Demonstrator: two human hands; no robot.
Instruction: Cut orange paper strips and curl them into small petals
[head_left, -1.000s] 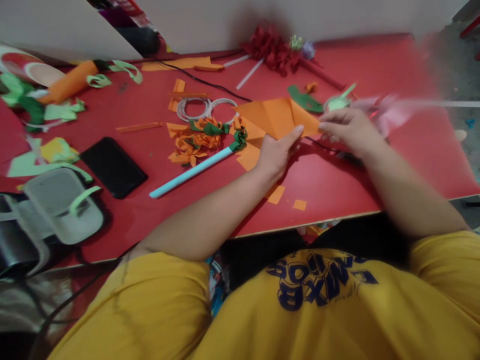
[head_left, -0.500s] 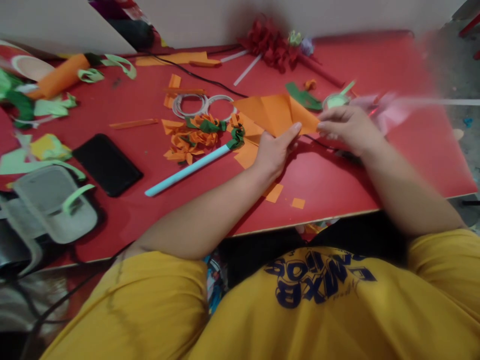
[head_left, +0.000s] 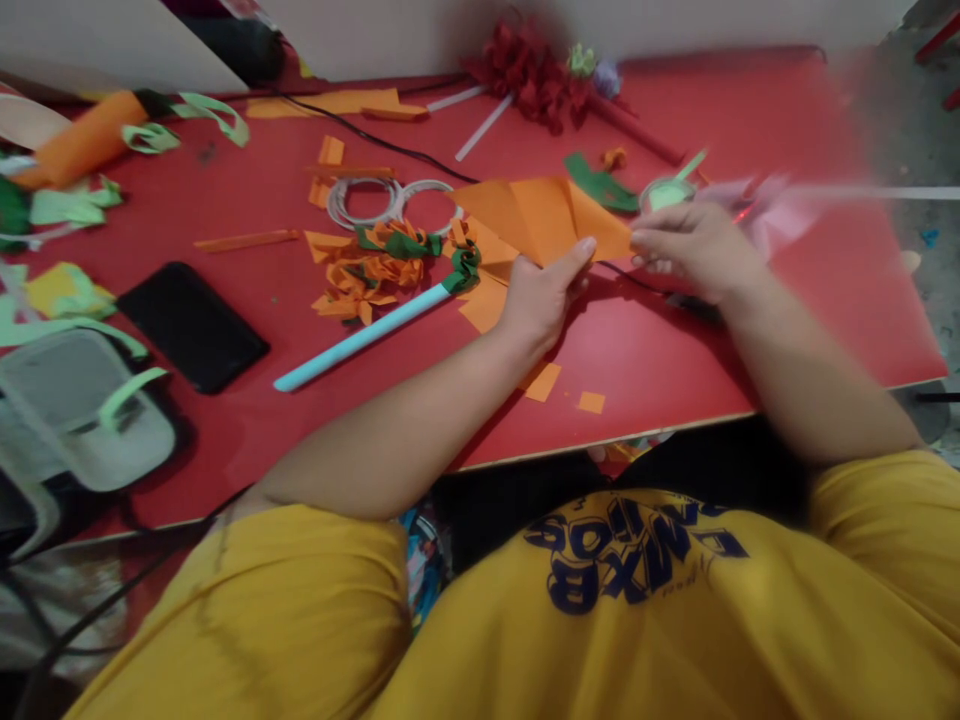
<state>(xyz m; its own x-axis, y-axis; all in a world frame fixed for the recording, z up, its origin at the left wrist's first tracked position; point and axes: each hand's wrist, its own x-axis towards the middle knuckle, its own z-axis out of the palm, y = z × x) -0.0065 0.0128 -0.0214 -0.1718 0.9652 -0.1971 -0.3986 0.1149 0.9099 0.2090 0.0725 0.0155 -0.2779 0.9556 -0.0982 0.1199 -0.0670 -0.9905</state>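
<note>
A folded sheet of orange paper [head_left: 544, 215] is held just above the red table [head_left: 675, 330], between both my hands. My left hand [head_left: 541, 295] pinches its near edge from below with thumb and fingers closed. My right hand [head_left: 694, 250] grips the sheet's right corner, fingers curled shut. To the left of my left hand lie an orange and green paper flower [head_left: 382, 265] and a light blue stick [head_left: 360, 338] with a green paper curl at its end.
A black phone [head_left: 191, 325] and a grey pouch [head_left: 82, 405] lie at the left. Tape rings [head_left: 390, 200], a black cable, orange scraps, a red paper flower [head_left: 525, 70] and a small green glue pot [head_left: 670, 192] sit farther back. Small orange offcuts [head_left: 559, 385] lie near the front edge.
The view has drifted slightly, so everything sits a little lower-left. Both hands keep their hold on the orange paper, barely shifting.
</note>
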